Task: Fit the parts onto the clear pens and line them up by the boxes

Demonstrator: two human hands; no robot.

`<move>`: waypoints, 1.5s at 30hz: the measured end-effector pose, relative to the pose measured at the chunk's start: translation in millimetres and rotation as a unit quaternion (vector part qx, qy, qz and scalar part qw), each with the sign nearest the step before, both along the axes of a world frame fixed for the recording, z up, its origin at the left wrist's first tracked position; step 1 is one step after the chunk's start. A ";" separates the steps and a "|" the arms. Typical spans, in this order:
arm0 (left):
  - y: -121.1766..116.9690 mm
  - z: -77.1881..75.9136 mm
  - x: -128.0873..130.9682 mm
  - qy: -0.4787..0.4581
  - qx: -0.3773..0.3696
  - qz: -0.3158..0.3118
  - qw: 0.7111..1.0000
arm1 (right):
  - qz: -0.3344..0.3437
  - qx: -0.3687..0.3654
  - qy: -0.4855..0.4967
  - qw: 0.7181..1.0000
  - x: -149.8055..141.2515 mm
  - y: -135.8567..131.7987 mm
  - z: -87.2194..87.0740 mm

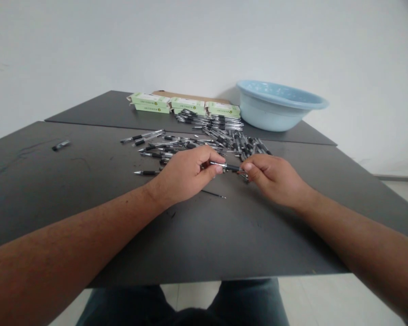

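Observation:
My left hand [187, 174] and my right hand [274, 176] hold one black pen [230, 167] between them, just above the dark table [207, 235]. The left fingers pinch its left end and the right fingers pinch its right end. Both hands are closed. A thin refill [213, 194] lies on the table just below my left hand. Beyond the hands spreads a pile of several black pens [221, 133]. Loose pens [143, 136] lie to the left of the pile.
A light blue basin [279, 105] stands at the back right. Three green boxes [185, 105] lie in a row at the back, against a brown cardboard piece. A small dark pen part [61, 145] lies at the far left. White wall behind.

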State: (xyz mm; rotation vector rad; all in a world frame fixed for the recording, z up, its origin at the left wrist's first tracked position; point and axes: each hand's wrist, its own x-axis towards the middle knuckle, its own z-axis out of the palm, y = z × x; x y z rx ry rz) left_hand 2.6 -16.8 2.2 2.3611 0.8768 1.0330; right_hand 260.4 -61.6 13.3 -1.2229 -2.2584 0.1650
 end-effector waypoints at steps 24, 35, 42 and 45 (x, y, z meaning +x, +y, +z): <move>3.5 -0.7 -0.8 0.030 0.045 -0.008 0.998 | 0.025 -0.022 -0.039 0.999 -1.2 1.9 -0.6; -4.0 4.6 0.6 0.052 0.023 -0.045 0.997 | 0.048 0.028 -0.095 0.994 -9.4 -7.7 0.0; 16.8 16.3 -14.2 -0.085 -0.126 0.003 0.988 | 0.015 0.034 -0.096 0.995 2.0 -2.7 5.0; 16.6 14.2 -12.9 -0.058 -0.124 -0.022 0.990 | 0.020 0.023 -0.081 0.996 1.7 -2.0 4.0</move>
